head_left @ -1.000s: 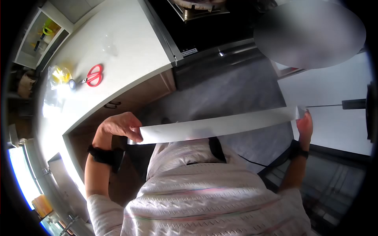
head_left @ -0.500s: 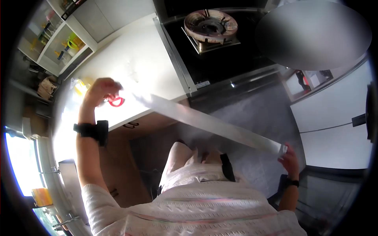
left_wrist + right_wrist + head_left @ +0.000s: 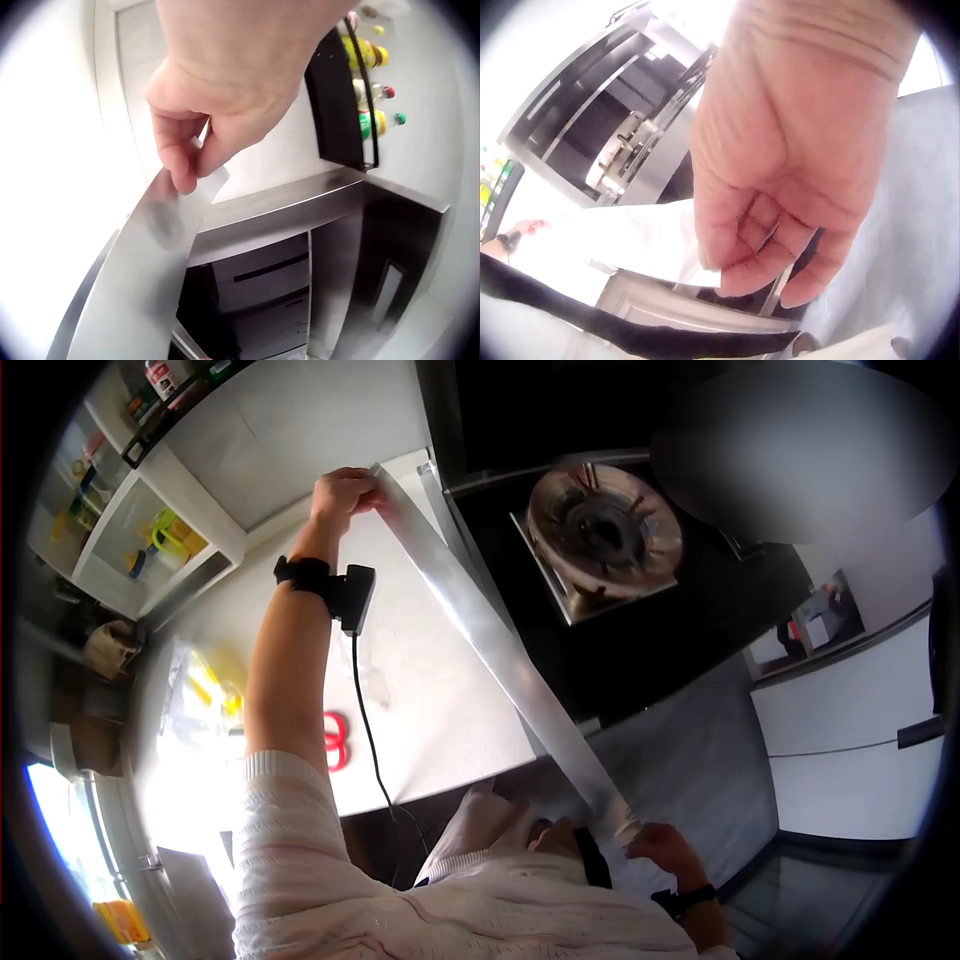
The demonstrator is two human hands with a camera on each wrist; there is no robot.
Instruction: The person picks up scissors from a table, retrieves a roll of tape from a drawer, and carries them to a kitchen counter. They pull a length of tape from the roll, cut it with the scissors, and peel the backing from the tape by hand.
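A long silvery strip (image 3: pixel 480 632) is stretched diagonally along the counter's edge beside the stove. My left hand (image 3: pixel 345 498) pinches its far end near the back wall; in the left wrist view the thumb and fingers of the left hand (image 3: pixel 221 97) grip the strip (image 3: pixel 142 262) at its end. Close to my body, my right hand (image 3: pixel 668 852) pinches the near end. In the right wrist view the right hand (image 3: pixel 787 172) holds the strip's corner (image 3: pixel 664 240) between thumb and fingertip, the other fingers curled.
Red-handled scissors (image 3: pixel 337 742) and a clear plastic bag with yellow items (image 3: pixel 205 685) lie on the white counter (image 3: pixel 440 730). To the right is a gas burner (image 3: pixel 605 530) on the black stove (image 3: pixel 700 620). A cable (image 3: pixel 368 730) hangs from the left wrist camera.
My left hand has moved forward over the counter to the back wall, carrying its end of the strip. The right hand has come lower and leftward, so the strip slants more steeply.
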